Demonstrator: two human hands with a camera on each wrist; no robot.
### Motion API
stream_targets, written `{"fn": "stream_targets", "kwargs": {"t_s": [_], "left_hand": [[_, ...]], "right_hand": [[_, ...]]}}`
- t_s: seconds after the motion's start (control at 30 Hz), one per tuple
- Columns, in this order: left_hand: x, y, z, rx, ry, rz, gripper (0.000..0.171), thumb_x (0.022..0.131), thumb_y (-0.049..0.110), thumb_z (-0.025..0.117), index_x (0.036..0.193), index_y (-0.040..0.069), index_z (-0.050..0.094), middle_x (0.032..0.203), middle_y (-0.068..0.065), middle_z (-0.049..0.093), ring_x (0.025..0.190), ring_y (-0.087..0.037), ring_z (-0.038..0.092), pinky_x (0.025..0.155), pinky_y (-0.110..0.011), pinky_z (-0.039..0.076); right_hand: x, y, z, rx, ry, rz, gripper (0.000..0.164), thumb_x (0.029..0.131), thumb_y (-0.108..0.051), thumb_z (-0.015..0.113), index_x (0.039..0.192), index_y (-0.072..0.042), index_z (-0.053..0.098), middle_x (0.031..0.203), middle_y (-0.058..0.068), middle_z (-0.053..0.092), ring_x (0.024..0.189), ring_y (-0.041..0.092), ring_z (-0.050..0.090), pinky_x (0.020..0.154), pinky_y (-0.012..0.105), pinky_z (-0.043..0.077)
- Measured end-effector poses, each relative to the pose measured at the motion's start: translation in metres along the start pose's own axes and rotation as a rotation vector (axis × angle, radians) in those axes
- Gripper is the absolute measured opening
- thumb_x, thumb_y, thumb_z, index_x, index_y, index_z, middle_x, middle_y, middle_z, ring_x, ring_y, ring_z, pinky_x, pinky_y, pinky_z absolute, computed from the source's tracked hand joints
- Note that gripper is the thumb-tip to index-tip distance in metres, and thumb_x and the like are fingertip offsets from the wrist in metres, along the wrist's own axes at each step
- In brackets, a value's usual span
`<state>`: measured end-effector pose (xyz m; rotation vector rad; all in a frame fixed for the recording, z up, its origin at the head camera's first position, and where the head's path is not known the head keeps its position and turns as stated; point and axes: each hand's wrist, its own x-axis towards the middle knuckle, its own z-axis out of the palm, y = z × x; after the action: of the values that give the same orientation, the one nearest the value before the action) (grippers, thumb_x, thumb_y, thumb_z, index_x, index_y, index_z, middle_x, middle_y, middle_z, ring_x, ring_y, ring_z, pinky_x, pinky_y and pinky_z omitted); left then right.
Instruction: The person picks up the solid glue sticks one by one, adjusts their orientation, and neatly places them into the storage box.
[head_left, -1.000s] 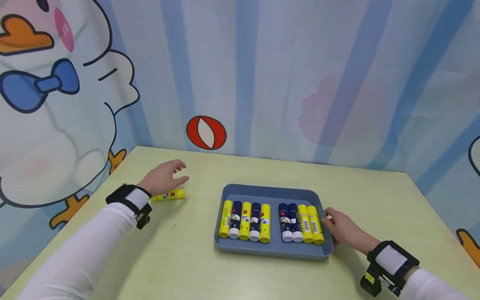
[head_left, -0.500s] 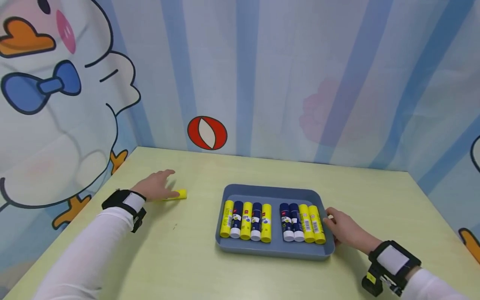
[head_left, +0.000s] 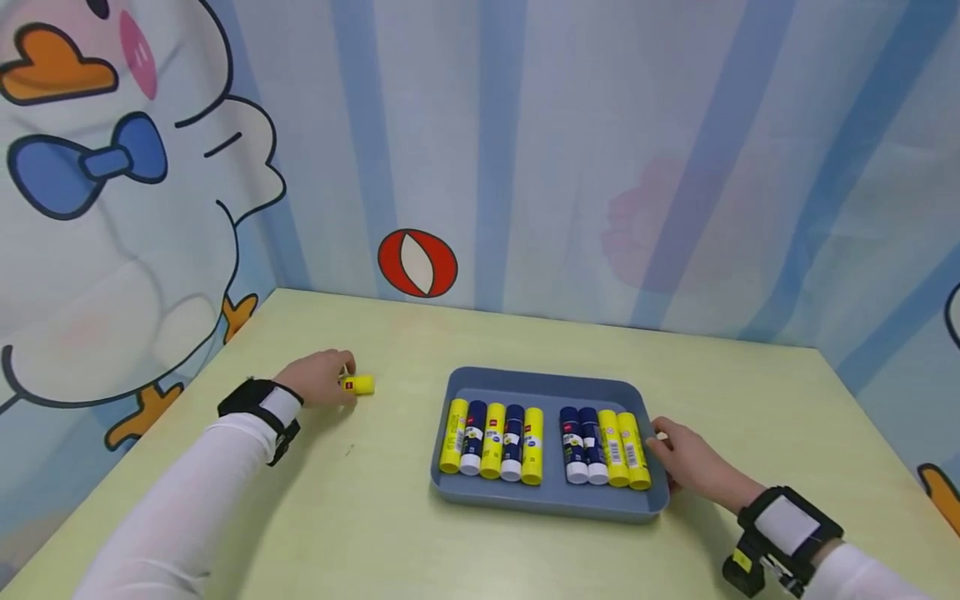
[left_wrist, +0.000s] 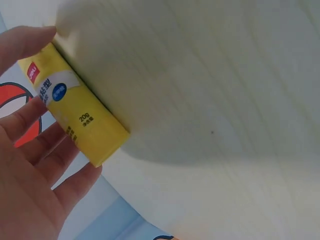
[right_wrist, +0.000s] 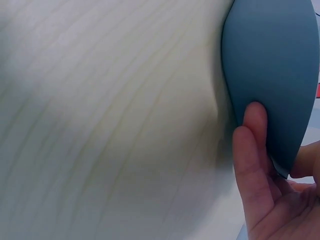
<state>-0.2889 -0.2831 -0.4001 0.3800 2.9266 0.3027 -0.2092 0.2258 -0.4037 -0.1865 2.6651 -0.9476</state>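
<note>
At the left of the table, my left hand grips a yellow glue stick between thumb and fingers. The left wrist view has this glue stick slanting close over the tabletop, thumb at its upper end and fingers along its side. My right hand holds the right side of a blue-grey tray. In the right wrist view, fingers lie against the outer wall of the tray, with the thumb at the rim. A left row of alternating yellow and navy glue sticks and a right group of navy and yellow ones lie inside.
The pale yellow wooden table meets a striped blue backdrop at its rear edge. A printed cartoon duck covers the left side of the backdrop. The gap between the two groups shows the tray's bare floor.
My left hand has come down from above the glue stick, and its thumb and fingers have closed round it. My right hand stays on the tray, which has barely shifted.
</note>
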Motion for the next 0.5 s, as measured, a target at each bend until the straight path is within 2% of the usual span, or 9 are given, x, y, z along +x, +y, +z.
{"fn": "stream_targets", "kwargs": {"t_s": [0.27,0.5], "left_hand": [[0.0003,0.0017,0.0023,0.051,0.041,0.035,0.024,0.078,0.016,0.075,0.095,0.003,0.063,0.084,-0.006,0.059,0.074,-0.023,0.053,0.073,-0.041,0.048],[-0.0006,0.0033,0.0007,0.058,0.064,0.040,0.020,0.080,0.016,0.076,0.091,0.005,0.063,0.080,-0.003,0.060,0.072,-0.022,0.053,0.071,-0.039,0.047]], "right_hand": [[-0.0011,0.0010,0.0009,0.000,0.009,0.005,0.023,0.102,-0.006,0.045,0.118,0.011,0.043,0.083,0.012,0.058,0.059,0.019,0.057,0.054,0.034,0.055],[-0.0004,0.0007,0.0003,-0.005,0.014,0.002,0.023,0.102,-0.006,0.045,0.118,0.011,0.043,0.083,0.012,0.058,0.060,0.020,0.058,0.055,0.035,0.055]]}}
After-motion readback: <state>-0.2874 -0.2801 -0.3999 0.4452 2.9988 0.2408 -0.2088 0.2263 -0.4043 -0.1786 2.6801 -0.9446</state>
